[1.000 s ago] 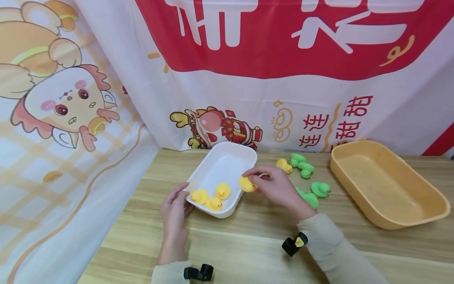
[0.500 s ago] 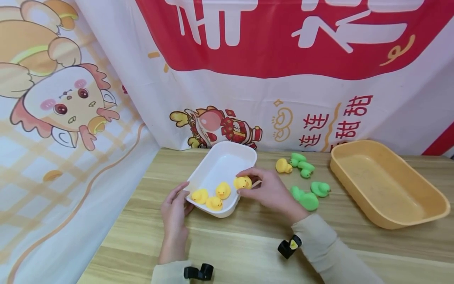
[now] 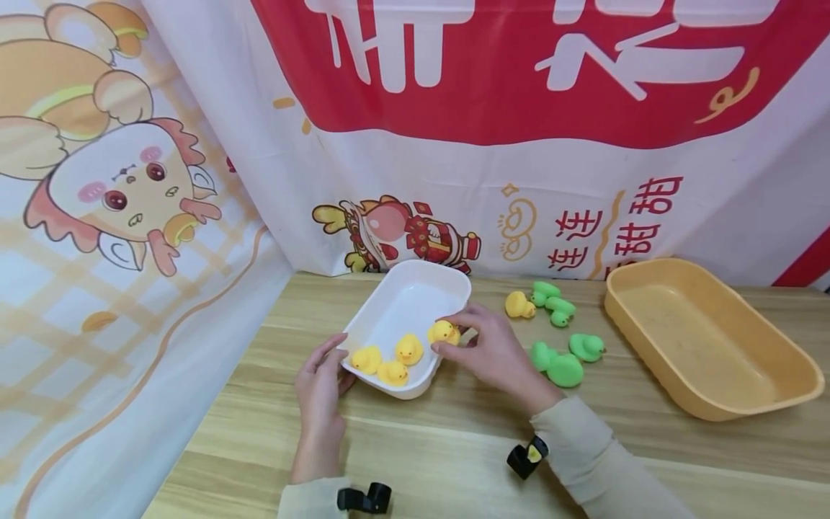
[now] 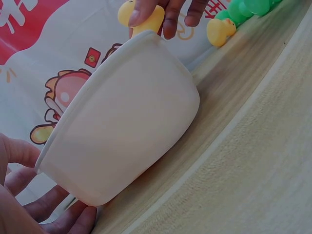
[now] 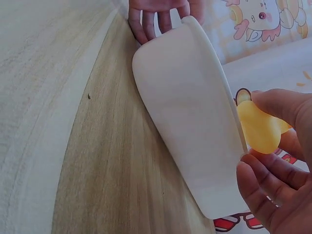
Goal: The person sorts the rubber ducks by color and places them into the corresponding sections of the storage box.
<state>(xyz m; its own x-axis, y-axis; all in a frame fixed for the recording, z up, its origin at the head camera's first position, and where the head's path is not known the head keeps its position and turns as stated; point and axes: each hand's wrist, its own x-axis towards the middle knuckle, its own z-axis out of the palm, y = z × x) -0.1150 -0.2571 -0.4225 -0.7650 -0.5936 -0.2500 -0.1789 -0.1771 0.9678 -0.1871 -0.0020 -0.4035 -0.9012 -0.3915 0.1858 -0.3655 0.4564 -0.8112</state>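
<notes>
White tub (image 4: 126, 131) on wood table (image 4: 253, 161). Left hand (image 4: 29, 204) touches tub's near end. Right hand (image 4: 165, 12) pinches yellow duck (image 4: 146, 22) over far rim. Another yellow duck (image 4: 220, 30), green ducks (image 4: 246, 9) behind.

The right hand (image 3: 493, 353) hides part of the yellow duck (image 3: 444, 331) it pinches.

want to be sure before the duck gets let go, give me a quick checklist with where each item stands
1. Right hand grip on the small yellow rubber duck: ok, fingers pinch it.
2. Duck over the white rectangular plastic tray: ok, just above its right rim.
3. Left hand steadies the tray: ok, fingers on its near-left corner.
4. Room inside: ok, three yellow ducks sit at the near end.
5. Green rubber ducks apart: ok, on the wooden table.
6. Duck clears the rim fully: cannot tell.
</notes>
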